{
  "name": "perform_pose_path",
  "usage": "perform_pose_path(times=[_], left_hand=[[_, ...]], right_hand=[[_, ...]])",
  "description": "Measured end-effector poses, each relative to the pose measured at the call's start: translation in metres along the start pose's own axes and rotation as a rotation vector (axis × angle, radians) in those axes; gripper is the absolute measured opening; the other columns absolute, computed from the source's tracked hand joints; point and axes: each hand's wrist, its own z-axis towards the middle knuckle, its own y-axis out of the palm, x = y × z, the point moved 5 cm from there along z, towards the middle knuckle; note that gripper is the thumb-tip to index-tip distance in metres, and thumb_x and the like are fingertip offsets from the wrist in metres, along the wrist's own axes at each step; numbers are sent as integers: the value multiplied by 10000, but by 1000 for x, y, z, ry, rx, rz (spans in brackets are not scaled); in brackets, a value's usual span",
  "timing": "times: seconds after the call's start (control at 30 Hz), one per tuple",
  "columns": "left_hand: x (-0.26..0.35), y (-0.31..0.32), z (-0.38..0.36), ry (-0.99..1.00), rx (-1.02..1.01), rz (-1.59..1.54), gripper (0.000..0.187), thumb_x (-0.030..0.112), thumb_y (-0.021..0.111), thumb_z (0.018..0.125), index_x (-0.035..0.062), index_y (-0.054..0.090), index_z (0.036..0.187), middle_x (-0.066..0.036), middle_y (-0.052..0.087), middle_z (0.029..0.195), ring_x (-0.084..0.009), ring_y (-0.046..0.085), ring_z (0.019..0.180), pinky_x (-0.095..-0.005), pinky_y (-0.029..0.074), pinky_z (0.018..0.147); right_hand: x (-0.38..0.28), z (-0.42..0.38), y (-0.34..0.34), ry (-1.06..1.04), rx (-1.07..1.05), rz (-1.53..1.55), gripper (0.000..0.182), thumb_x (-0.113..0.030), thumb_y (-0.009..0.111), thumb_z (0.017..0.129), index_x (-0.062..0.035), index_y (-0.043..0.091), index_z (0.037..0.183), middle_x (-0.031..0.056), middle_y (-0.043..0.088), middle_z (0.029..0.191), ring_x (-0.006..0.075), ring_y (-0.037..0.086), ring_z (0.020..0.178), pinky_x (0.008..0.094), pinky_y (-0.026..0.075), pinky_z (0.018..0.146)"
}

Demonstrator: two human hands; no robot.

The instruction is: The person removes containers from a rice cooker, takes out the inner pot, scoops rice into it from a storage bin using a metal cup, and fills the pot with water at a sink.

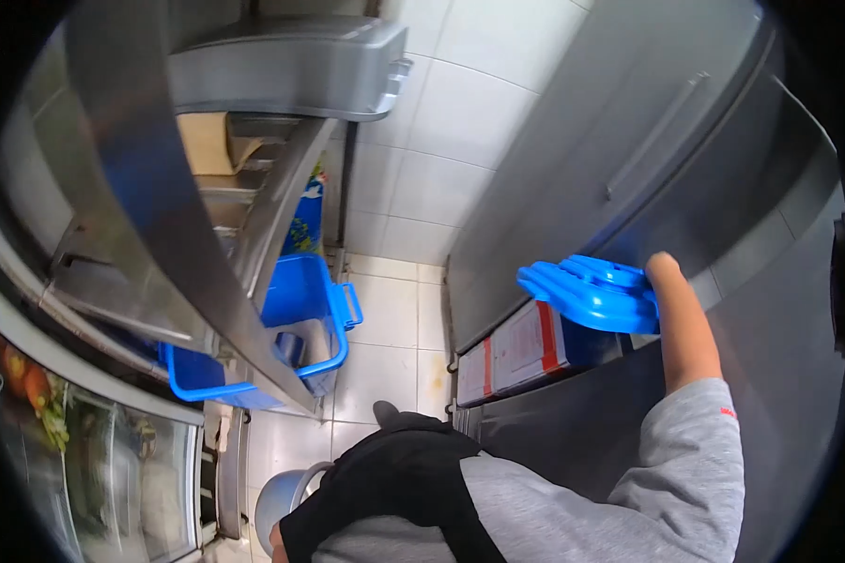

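One black apron [390,474] shows; right fingers [663,264] hold one blue lid [599,298]; left fingers [277,541], half-hidden, I cannot judge.

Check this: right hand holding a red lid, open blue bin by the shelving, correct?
Not red: the head view shows the lid is blue. The right hand does hold it, and the open blue bin is by the shelving.

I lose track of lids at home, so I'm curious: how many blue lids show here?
1: the blue lid in the person's right hand, near the red-striped boxes. Others may be hidden.
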Motion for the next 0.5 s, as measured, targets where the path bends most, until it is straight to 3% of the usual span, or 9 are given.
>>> perform_pose_path(times=[0.07,0.23,0.3,0.33,0.37,0.4,0.43,0.5], left_hand=[[-2,3,-5,-2,9,-2,320,234,644,719,81,659,999,-201,663,855,-374,638,879,-443,500,789],[22,5,-6,66,30,11,319,240,644,715,83,664,992,-206,665,850,-380,640,880,-449,500,790],[36,6,3,128,8,-30,342,234,643,713,77,658,1016,-210,663,847,-381,638,869,-452,501,788],[43,7,7,159,-4,-50,354,231,642,711,74,656,1029,-211,662,845,-381,638,863,-454,501,787],[62,2,6,189,-36,25,353,225,639,713,75,655,1032,-210,663,843,-381,638,853,-456,502,787],[74,0,6,267,10,18,348,234,631,721,77,654,1030,-209,662,861,-373,638,855,-456,499,791],[88,-1,8,350,54,16,343,243,624,728,78,654,1028,-208,662,879,-366,638,858,-457,497,795],[118,6,24,417,-81,168,387,302,597,761,73,629,1071,-197,659,924,-348,630,893,-448,492,805]], right_hand=[[-4,52,16,-62,82,30,239,-219,576,866,-134,703,1050,113,635,1161,302,601,1085,403,493,896],[13,101,37,-3,-284,-176,290,-205,532,873,-139,664,1122,128,624,1173,315,597,1071,396,484,908],[1,38,-9,-188,-13,-218,313,-167,570,830,-111,656,1126,149,641,1123,314,625,1006,407,498,869],[-12,5,-39,-380,131,-99,282,-107,595,798,-70,655,1072,160,646,1089,325,632,971,430,498,836],[-19,-15,-67,-373,326,208,257,-38,611,764,-46,636,1020,160,660,1022,343,632,941,444,500,797],[-29,-87,-101,-480,601,226,242,9,579,769,-31,606,1007,148,655,1036,358,616,967,435,502,783],[-40,-169,-123,-659,870,387,190,-45,513,841,-54,589,1015,158,643,983,304,639,921,401,494,753],[-78,-301,-143,-1033,752,934,156,-29,529,836,-47,587,979,112,623,894,225,635,888,347,489,737]])
